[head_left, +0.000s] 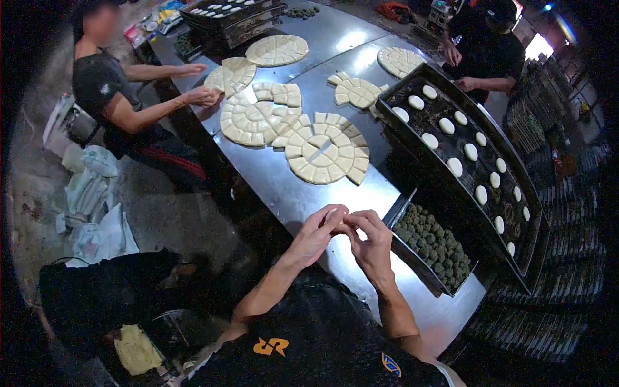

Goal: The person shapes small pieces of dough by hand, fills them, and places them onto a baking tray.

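Note:
Close to the front of the metal table, my left hand (317, 233) is closed around a small pale piece of dough (331, 213), mostly hidden by the fingers. My right hand (370, 237) meets it, with thumb and fingertips pinched at the same piece. Just beyond lies a round of dough cut into wedges and blocks (329, 158), with a gap near its middle. A metal tray of dark green, rough filling balls (433, 248) stands beside my right hand. Behind it, a long black baking tray (474, 187) carries rows of smooth white oval dough pieces (471, 152).
More cut dough rounds (277, 50) lie across the metal table (258, 177). One co-worker (109, 84) handles dough on the left; another person (487, 45) stands at the far right. Stacked trays (229, 22) sit at the back, with stacked dark racks (567, 238) on the right.

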A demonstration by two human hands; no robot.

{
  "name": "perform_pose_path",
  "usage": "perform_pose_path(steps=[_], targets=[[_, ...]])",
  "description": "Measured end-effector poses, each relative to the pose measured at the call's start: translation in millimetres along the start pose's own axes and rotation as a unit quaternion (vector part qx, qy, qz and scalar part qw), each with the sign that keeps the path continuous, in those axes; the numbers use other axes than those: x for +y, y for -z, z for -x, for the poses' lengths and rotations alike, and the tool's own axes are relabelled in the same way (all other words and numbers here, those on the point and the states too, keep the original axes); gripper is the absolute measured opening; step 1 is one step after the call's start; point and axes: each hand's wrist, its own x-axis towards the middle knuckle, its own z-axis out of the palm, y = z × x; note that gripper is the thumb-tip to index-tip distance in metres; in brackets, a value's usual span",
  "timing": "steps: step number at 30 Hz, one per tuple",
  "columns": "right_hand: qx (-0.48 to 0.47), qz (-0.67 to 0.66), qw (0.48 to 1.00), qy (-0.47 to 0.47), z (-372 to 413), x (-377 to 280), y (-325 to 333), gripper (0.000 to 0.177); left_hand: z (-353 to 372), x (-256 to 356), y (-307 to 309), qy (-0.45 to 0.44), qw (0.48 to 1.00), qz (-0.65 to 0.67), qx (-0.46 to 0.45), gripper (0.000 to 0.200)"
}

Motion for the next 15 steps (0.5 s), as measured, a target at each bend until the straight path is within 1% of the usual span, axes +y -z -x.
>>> perform_pose_path(steps=[2,3,6,8,9,11,12,14,15], targets=[[-0.022,0.009,1.000,0.006,1,8,-4,0.021,-2,-2,6,0.024,0.999,-0.015,0.013,0.033],[-0.023,0.008,1.000,0.004,2,11,-7,0.021,-2,-6,10,0.026,0.999,-0.015,0.014,0.033],[-0.031,0.004,0.999,-0.017,1,16,-10,0.018,-6,-10,14,0.035,0.999,-0.008,0.023,0.037],[-0.027,-0.054,0.998,-0.020,-2,17,-9,0.019,-5,-4,12,0.056,0.987,0.145,0.029,0.044],[-0.016,-0.038,0.999,-0.007,-4,11,-6,0.019,-5,0,8,0.056,0.987,0.146,0.029,0.044],[-0.024,-0.041,0.999,-0.010,-4,7,-7,0.019,-3,4,0,0.022,0.999,0.027,0.033,0.048],[-0.029,-0.044,0.999,-0.013,-3,6,-7,0.019,-4,-1,5,0.022,0.999,0.031,0.036,0.048],[-0.028,-0.026,0.999,-0.004,2,21,-13,0.016,-8,-17,26,0.063,0.996,0.028,-0.056,0.051],[-0.040,0.001,0.999,-0.017,7,34,-20,0.015,-8,-23,34,0.080,0.996,-0.019,-0.027,0.052]])
